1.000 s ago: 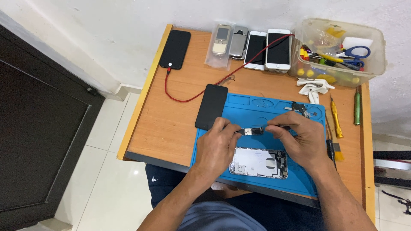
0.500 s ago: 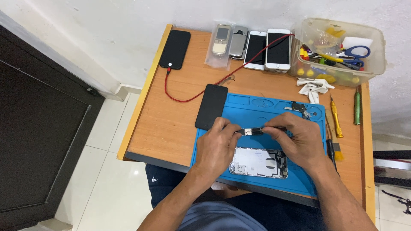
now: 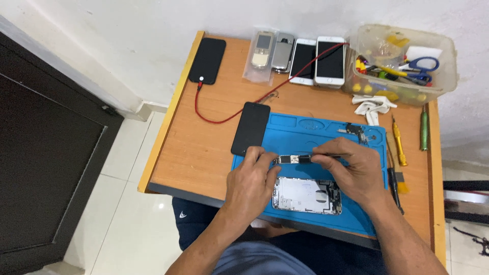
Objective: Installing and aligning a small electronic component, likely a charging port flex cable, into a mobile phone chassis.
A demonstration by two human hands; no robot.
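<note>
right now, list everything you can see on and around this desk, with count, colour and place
circuit board: 1, dark, held between both hands
opened phone housing: 1, silver, on mat under hands
repair mat: 1, blue, desk front
phone screen: 1, black, mat's left edge
black phone: 1, back left, on red cable
white phones: 2, desk back
bagged phones: 2, grey, desk back
tool tub: 1, clear, back right
screwdrivers: 2, yellow and green, right
desk: 1, wooden
left hand: 1
right hand: 1

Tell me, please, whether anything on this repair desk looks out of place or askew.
One thing: the black screen panel lies half off the blue mat, overhanging its left edge onto the wooden desk. The opened phone shell lies squarely on the mat below both hands. Nothing looks spilled.
</note>
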